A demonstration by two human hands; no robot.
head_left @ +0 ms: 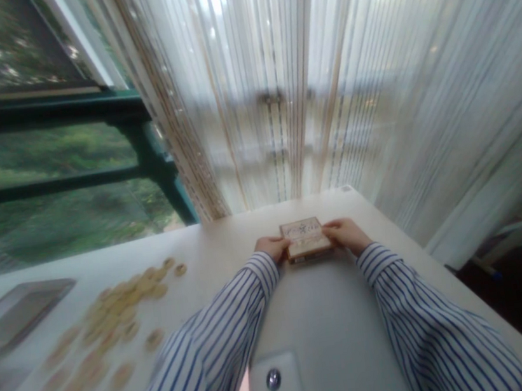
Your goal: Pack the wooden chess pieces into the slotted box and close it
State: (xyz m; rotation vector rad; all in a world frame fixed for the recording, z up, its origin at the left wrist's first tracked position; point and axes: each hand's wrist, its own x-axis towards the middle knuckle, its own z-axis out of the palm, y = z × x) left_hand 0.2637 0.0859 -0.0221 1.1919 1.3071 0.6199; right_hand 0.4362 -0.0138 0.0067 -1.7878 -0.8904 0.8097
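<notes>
A small flat wooden box (305,239) with a patterned pale lid rests on the white table (228,238) near its far edge. My left hand (272,247) grips the box's left side, fingers curled round it. My right hand (345,234) grips the right side the same way. Both arms wear blue-and-white striped sleeves and reach forward from the bottom of the view.
Several round tan discs (121,303) lie scattered across the table's left part. A grey tray-like object (16,311) sits at the far left. Sheer curtains (323,84) hang behind the table, with a window and green frame (155,158) at left. The table's right edge drops off.
</notes>
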